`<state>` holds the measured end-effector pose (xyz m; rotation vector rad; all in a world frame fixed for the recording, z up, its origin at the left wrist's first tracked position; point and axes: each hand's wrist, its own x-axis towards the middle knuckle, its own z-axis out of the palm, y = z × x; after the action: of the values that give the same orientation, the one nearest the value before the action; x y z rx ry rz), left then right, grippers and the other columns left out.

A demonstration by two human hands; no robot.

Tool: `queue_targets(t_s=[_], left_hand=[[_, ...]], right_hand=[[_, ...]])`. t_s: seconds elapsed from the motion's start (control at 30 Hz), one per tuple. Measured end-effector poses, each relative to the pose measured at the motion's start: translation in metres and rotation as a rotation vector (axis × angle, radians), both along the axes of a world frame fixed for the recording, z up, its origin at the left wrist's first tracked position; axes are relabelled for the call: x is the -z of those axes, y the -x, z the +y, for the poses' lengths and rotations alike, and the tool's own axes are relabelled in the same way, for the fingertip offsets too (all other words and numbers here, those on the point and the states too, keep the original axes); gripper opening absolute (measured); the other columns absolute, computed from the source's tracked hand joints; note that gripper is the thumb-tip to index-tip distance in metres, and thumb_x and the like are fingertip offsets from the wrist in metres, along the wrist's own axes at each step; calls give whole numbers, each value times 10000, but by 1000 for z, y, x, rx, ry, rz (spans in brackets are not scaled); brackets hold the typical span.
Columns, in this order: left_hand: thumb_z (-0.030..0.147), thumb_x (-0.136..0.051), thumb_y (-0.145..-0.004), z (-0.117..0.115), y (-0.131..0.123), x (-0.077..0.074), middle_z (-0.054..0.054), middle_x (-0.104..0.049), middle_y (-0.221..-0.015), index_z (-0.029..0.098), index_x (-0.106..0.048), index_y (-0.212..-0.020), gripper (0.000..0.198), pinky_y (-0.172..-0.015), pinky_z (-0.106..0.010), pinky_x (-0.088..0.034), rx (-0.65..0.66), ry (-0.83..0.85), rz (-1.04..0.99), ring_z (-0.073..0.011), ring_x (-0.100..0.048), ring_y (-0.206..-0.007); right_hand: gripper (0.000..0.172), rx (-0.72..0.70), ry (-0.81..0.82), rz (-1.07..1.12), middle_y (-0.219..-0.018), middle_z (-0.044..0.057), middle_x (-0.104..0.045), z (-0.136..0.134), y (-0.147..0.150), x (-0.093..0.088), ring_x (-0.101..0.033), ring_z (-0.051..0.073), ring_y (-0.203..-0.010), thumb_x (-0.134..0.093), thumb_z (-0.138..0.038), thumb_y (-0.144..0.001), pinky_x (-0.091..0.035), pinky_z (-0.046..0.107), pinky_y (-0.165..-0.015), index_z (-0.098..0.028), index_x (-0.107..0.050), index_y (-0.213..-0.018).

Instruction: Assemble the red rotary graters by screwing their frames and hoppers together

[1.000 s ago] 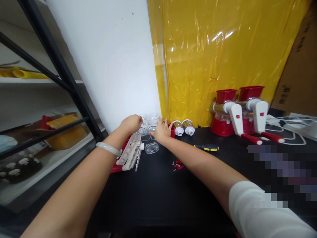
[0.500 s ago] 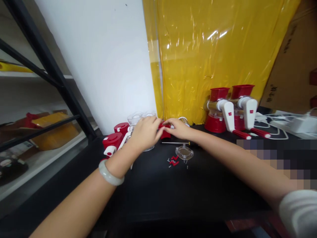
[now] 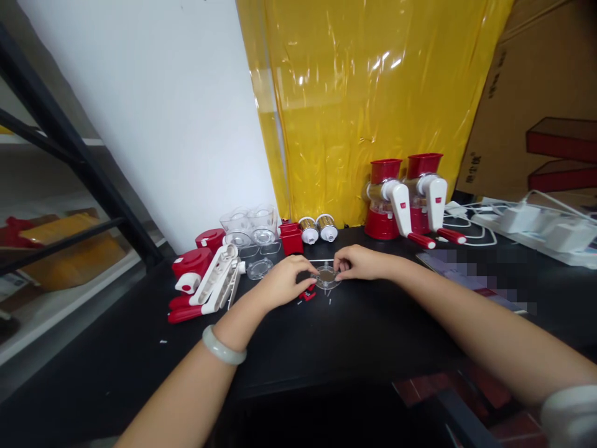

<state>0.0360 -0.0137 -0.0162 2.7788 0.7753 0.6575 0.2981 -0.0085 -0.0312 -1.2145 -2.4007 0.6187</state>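
A round clear plastic disc (image 3: pixel 326 287) with small posts on its rim lies on the black table between my hands. My left hand (image 3: pixel 285 281) is at its left edge, thumb and forefinger apart; whether the fingertips touch the rim is hard to tell. My right hand (image 3: pixel 358 262) has its fingers bent in a pinch at the right edge of the disc. Just behind the disc lies a screwdriver (image 3: pixel 321 260), partly covered by my right hand. Small red clips (image 3: pixel 308 295) and several small screws (image 3: pixel 329 302) lie in front.
Two red hoppers (image 3: pixel 291 239), metal grating drums (image 3: pixel 326 228) and clear housings (image 3: pixel 263 227) stand behind. White crank handles (image 3: pixel 219 277) and red bases (image 3: pixel 192 262) are at left. Assembled rotary graters (image 3: pixel 383 205) stand right, near a power strip (image 3: pixel 550 233).
Both hands have left the red hoppers at the back and come nearer, to the two sides of the clear disc. The hoppers are now uncovered. The camera's view has shifted.
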Motion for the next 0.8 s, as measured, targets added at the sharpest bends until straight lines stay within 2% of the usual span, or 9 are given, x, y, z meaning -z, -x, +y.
queue_targets(t_s=[0.1,0.27,0.37,0.5,0.67,0.8], left_hand=[[255,-664,-908,0,5,5,-75,-739,-1052,207,-733,-1058,172,-918,-356,-532,-10,62,-66,-196,-688,-982],[259,-681,-890,1,8,7,-64,-749,-1048,219,-733,-1047,170,-897,-359,-536,-47,76,-99,-199,-697,-969],[285,-703,-886,1,8,7,-61,-748,-1042,218,-733,-1051,180,-902,-355,-529,-44,82,-104,-200,-696,-981],[376,-760,-853,0,9,5,-68,-744,-1060,219,-737,-1066,266,-930,-364,-522,-41,99,-119,-212,-692,-1010],[335,-790,-829,0,10,5,-70,-734,-1078,225,-746,-1094,291,-960,-372,-520,-15,99,-131,-208,-685,-1026],[327,-754,-863,-2,8,5,-74,-718,-1092,229,-740,-1108,264,-970,-387,-525,0,51,-162,-205,-677,-1037]], right_hand=[[120,-5,-6,3,-762,11,-679,-2,2,3,-620,138,-689,-756,-254,-792,-456,257,-658,-177,-695,-859],[83,-26,-16,-40,-752,15,-668,-14,11,3,-595,137,-660,-699,-241,-842,-420,256,-621,-186,-642,-869],[56,-40,-5,-14,-717,-7,-633,-19,15,3,-570,122,-629,-640,-156,-839,-408,246,-619,-189,-608,-871],[123,-46,3,86,-686,-40,-569,-19,15,7,-528,109,-615,-605,-98,-791,-400,239,-620,-197,-565,-853],[148,-29,-8,270,-682,-68,-495,-13,14,15,-471,106,-611,-605,-157,-801,-378,246,-615,-205,-529,-919],[135,-16,27,463,-738,-47,-502,-13,19,17,-485,118,-668,-604,-201,-813,-397,259,-644,-210,-534,-928]])
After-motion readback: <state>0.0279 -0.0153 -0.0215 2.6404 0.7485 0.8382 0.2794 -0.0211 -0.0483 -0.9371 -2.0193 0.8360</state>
